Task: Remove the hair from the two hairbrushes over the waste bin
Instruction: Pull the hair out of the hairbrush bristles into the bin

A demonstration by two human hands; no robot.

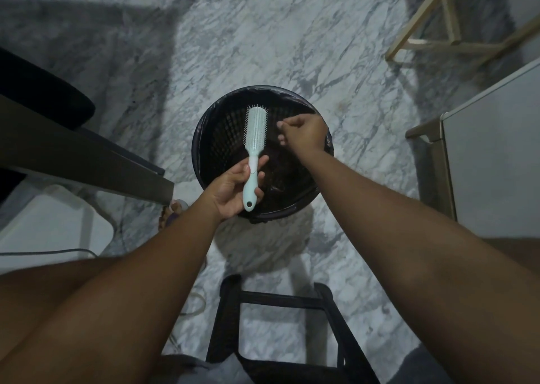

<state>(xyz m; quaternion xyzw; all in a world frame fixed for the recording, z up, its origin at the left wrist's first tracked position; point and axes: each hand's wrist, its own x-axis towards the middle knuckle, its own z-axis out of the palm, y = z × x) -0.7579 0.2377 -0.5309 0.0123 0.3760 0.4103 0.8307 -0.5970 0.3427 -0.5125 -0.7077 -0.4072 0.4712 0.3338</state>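
A pale mint hairbrush (255,132) with white bristles points away from me over the round black waste bin (210,138). My left hand (233,187) grips its handle near the bin's front rim. My right hand (304,133) hovers over the bin to the right of the brush head, thumb and fingers pinched together; whether fine hair is between them is too small to tell. Dark clumps lie in the bin's bottom. A second hairbrush is not in view.
The bin stands on a marble floor (263,33). A dark table edge (87,155) and a black chair (43,91) are at the left, a grey cabinet (491,155) at the right, a wooden frame (438,33) at the back right, a black stool (280,325) near my legs.
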